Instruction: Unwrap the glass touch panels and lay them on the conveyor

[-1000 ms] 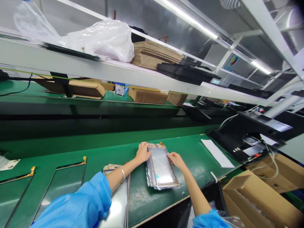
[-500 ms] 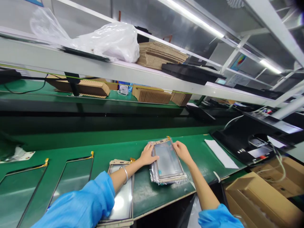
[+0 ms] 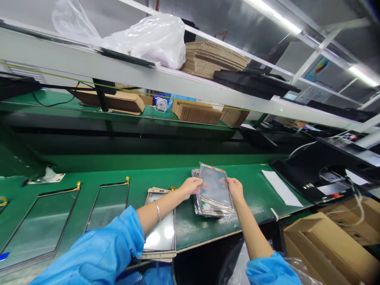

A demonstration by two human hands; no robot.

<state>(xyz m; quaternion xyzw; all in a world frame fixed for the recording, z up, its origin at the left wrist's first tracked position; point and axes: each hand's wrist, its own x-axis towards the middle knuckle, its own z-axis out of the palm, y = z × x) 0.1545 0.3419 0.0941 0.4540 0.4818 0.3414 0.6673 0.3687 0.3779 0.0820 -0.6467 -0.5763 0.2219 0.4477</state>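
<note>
Between my two hands a framed glass touch panel [image 3: 216,186] is held tilted, raised off a stack of similar panels [image 3: 197,204] in clear film. My left hand [image 3: 190,187] pinches its left edge; my right hand [image 3: 235,190] grips the right edge. Under my left forearm lies another stack of panels [image 3: 162,237] with tan borders. Farther left, two dark-edged glass panels, one nearer [image 3: 108,204] and one farther out [image 3: 44,221], rest flat on the green bench, each with an orange connector tab at the top.
A white strip [image 3: 282,188] and a black case-like part [image 3: 314,174] lie to the right on the green bench [image 3: 252,209]. Cardboard boxes [image 3: 329,241] stand below at the right. Overhead, a shelf [image 3: 133,75] carries a white plastic bag [image 3: 148,41] and stacked cardboard [image 3: 212,59].
Both hands have lifted the top panel off the stack and tilted it; it lay flat before. My left hand has shifted from the panel's face to its edge. The view has moved slightly.
</note>
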